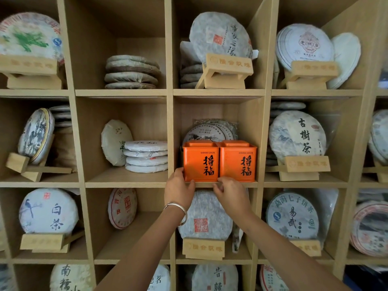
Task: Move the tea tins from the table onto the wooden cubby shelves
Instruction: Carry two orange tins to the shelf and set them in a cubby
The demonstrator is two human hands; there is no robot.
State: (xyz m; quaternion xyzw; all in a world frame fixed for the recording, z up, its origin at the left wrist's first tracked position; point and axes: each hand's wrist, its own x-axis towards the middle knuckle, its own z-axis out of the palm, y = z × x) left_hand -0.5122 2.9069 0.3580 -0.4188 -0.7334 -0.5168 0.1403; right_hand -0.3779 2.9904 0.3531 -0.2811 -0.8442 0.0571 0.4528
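Two square orange tins with rounded corners and stepped lids are standing side by side, touching, at the front edge of a cubby at the centre of the frame: the left tin (200, 161) and the right tin (237, 161). Each smooth matte face is bearing "GOOD LUCK" in small print above two large black brush characters. The shelves (218, 93) are showing pale wood-grain boards forming square compartments. The left hand (178, 189), wearing a silver bangle (177, 211), is touching the left tin's lower left corner with curled fingertips; whether it is actually pinching the tin cannot be told. The right hand (230, 193) is lying just below the seam between the tins, its fingers bent against the shelf edge and the tins' base; its grasp likewise cannot be told. Behind the tins, a paper-wrapped round tea cake (206, 132) is leaning upright. Similar wrapped discs are filling the neighbouring cubbies, some resting on wooden stands (230, 70) with faint carved characters.
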